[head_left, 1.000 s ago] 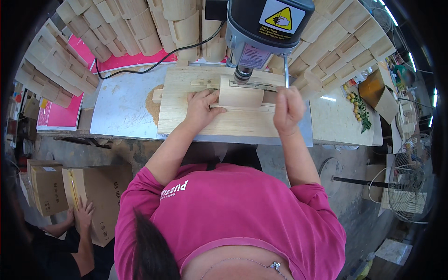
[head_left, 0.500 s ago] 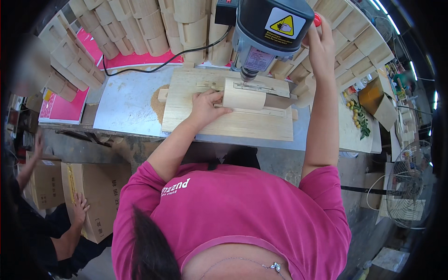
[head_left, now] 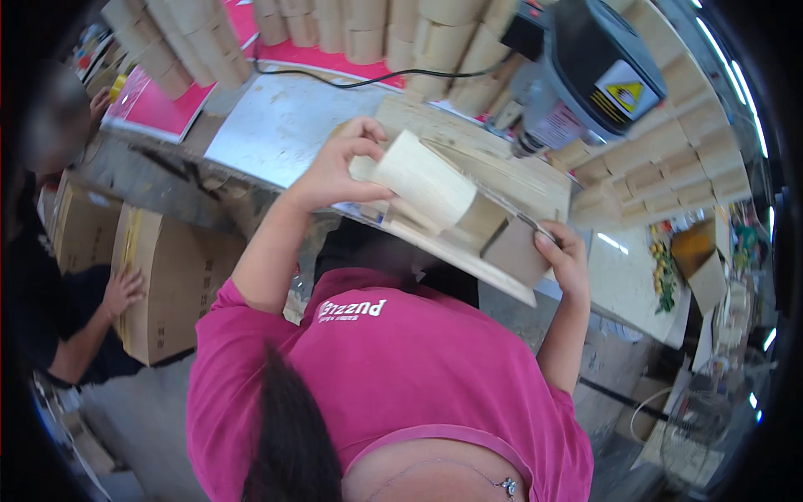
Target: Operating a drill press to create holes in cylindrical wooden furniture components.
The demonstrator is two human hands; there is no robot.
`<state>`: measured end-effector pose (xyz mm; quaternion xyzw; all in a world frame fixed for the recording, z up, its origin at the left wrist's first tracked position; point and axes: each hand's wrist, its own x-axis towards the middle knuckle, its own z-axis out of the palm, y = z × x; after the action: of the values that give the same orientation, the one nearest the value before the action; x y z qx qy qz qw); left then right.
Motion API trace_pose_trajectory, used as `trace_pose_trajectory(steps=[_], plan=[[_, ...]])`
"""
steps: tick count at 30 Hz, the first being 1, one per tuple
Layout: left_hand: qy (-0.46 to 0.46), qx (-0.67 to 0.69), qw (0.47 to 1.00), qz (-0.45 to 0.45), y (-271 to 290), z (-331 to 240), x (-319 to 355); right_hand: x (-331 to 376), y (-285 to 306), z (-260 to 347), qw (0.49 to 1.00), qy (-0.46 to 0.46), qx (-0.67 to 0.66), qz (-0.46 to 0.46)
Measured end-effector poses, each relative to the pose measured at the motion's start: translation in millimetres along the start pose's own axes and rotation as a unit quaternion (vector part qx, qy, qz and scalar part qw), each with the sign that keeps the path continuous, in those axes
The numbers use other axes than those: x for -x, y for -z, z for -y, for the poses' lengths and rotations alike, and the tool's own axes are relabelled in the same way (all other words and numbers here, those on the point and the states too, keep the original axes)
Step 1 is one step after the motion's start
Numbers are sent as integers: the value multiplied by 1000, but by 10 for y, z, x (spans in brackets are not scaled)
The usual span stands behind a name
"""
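Note:
A pale wooden cylinder piece [head_left: 427,180] lies tilted over the wooden jig board [head_left: 477,261]. My left hand [head_left: 341,171] grips its left end, thumb beneath and fingers above. At the right end of the jig, my right hand [head_left: 565,258] pinches the upper edge of a grey-brown flat piece [head_left: 517,251]. Whether that piece is fixed to the jig I cannot tell. The chuck [head_left: 527,145] of the bench drill [head_left: 585,84] hangs behind the jig, apart from the wood. Blur softens the hands and the piece.
Stacked wooden cylinders [head_left: 364,33] line the back of the table, with more at the right. A black cable [head_left: 351,84] runs to the drill. On the left, a co-worker's hand [head_left: 124,291] rests on a cardboard box [head_left: 180,284]. Yellow fruit with leaves [head_left: 662,272] lies at right.
My right hand has left the drill's red-knobbed handle and come down to the grey-brown piece. My left hand has tilted the wooden cylinder up off its level position. The view has turned.

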<state>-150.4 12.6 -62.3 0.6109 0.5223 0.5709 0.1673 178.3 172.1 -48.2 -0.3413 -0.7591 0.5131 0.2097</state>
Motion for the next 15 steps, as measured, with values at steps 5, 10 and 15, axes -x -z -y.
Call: trace_pose_trajectory(steps=[5,10,15], plan=[[226,107,959,-136,756,-217,406,-90,-469,-145,962,-186,-176,95],[380,184,840,-341,978,-366,662,-124,-791,-143,994,-97,20,44],[365,269,780,-432,1062,-345,777,-78,-834,122,998,-10,-1,68]])
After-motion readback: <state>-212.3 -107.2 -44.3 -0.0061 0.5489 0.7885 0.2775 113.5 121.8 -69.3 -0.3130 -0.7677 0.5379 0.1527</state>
